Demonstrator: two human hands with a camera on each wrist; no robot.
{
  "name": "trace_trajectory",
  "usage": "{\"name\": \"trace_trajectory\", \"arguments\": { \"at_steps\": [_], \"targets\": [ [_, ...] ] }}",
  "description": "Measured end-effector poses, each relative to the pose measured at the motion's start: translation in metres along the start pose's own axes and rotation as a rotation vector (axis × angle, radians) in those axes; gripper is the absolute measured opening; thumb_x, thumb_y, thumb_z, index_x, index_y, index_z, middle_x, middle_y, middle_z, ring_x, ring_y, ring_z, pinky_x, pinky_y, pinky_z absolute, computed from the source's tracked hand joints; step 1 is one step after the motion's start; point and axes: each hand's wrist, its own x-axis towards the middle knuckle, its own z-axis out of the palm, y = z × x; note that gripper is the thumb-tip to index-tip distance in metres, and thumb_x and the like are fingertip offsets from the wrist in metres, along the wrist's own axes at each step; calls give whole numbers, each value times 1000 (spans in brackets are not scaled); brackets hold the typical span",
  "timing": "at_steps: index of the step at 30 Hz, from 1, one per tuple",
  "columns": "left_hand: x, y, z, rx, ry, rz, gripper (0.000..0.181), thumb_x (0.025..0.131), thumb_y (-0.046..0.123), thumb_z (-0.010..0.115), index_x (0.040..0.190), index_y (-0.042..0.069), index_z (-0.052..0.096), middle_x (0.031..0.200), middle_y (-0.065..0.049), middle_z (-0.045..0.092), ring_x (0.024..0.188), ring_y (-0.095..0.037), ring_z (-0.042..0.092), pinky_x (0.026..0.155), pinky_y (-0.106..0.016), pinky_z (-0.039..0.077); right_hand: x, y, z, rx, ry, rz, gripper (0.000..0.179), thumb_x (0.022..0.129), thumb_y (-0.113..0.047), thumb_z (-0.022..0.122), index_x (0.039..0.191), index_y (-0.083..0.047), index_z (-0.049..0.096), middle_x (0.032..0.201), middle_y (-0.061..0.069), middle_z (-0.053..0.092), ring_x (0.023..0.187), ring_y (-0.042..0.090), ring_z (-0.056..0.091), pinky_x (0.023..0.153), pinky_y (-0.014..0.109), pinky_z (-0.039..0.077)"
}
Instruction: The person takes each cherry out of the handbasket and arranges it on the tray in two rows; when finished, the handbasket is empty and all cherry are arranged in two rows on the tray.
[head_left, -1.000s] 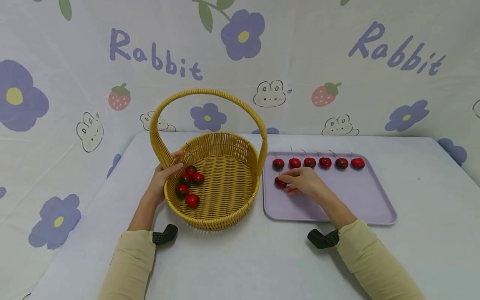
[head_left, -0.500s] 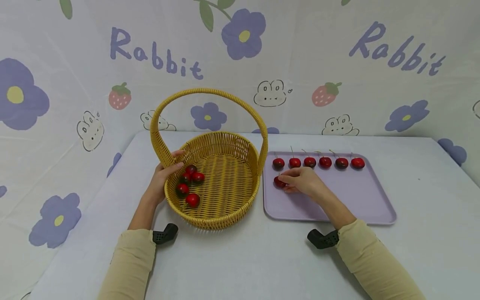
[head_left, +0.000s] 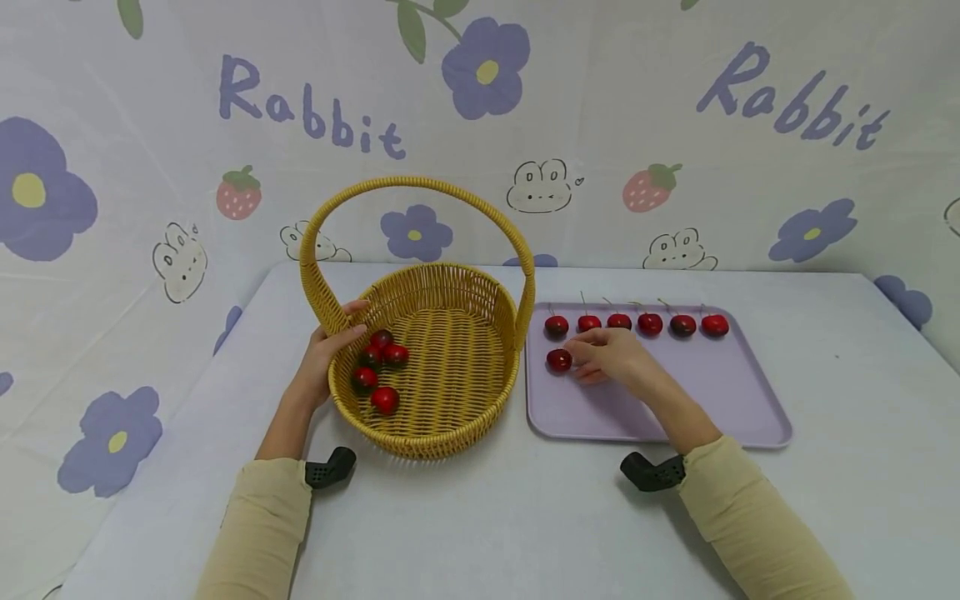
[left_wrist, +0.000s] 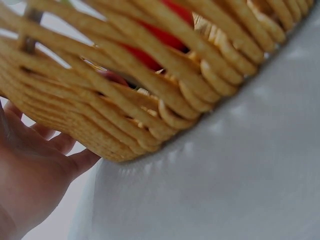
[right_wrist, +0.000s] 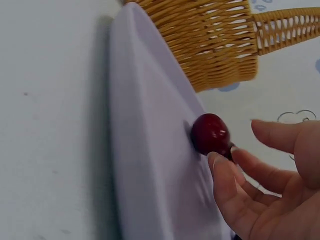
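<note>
A yellow wicker basket [head_left: 442, 437] with a tall arched handle stands left of centre, with several red cherries [head_left: 386, 401] in its left side. My left hand [head_left: 324, 357] holds the basket at its left rim by the handle's foot, the thumb lying over the rim. On the lilac tray [head_left: 660, 425] to the right, a dark red cherry [head_left: 558, 360] lies alone near the left edge. My right hand [head_left: 611, 358] is just right of it. In the right wrist view the thumb stands away from that cherry [right_wrist: 210, 134], while fingertips [right_wrist: 216, 161] are right at its side.
Several stemmed cherries [head_left: 650, 324] form a row along the tray's far edge. Behind the white table [head_left: 480, 533] hangs a printed cloth [head_left: 585, 100]. The basket's handle [head_left: 416, 182] rises high beside the tray.
My right hand has drawn slightly right and loosened from the single cherry, which now shows more fully on the tray. The left hand and basket have stayed in place.
</note>
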Motion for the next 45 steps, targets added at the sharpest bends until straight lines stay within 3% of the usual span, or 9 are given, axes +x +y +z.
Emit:
{"name": "trace_trajectory", "arguments": {
  "at_steps": [4, 10, 16, 21, 31, 45],
  "targets": [
    [0, 0, 0, -3, 2, 2, 48, 96, 10, 47, 140, -3, 36, 142, -17, 35, 130, -30, 34, 110, -41, 22, -5, -7, -10, 4, -34, -53, 49, 96, -33, 57, 129, 4, 52, 110, 21, 60, 92, 27, 63, 78, 33, 53],
    [0, 1, -1, -3, 0, 0, 47, 96, 10, 47, 140, -3, 37, 142, -18, 35, 130, -31, 34, 110, -41, 22, -15, -18, -21, 112, -168, -151, 51, 100, -35, 49, 130, 6, 49, 122, 27, 53, 100, 30, 60, 82, 34, 52],
    [0, 0, -3, 14, -4, 3, 47, 96, 11, 47, 140, -1, 38, 143, -18, 35, 130, -31, 34, 110, -42, 23, -26, -27, -20, 227, -293, -202, 52, 101, -35, 47, 129, 9, 50, 124, 26, 54, 101, 32, 61, 85, 39, 51],
    [1, -1, -3, 14, -6, 8, 48, 96, 11, 48, 141, -2, 38, 143, -17, 35, 131, -29, 34, 110, -42, 22, -35, -38, -15, 242, -411, -244, 48, 102, -34, 45, 128, 5, 52, 121, 25, 56, 107, 38, 58, 87, 42, 50],
    [0, -1, -5, 16, -1, 1, 47, 96, 11, 48, 141, -2, 37, 144, -17, 34, 131, -31, 33, 110, -41, 22, -43, -68, 14, 198, -579, -314, 44, 102, -30, 44, 129, 4, 53, 122, 22, 57, 109, 36, 57, 90, 42, 48],
    [2, -3, -3, -16, -7, 17, 46, 96, 10, 50, 140, -1, 40, 145, -15, 34, 131, -29, 34, 110, -42, 23, -25, -92, 67, 65, -646, -292, 41, 102, -33, 45, 130, -5, 55, 122, 13, 60, 115, 37, 54, 90, 38, 48]
  ]
}}
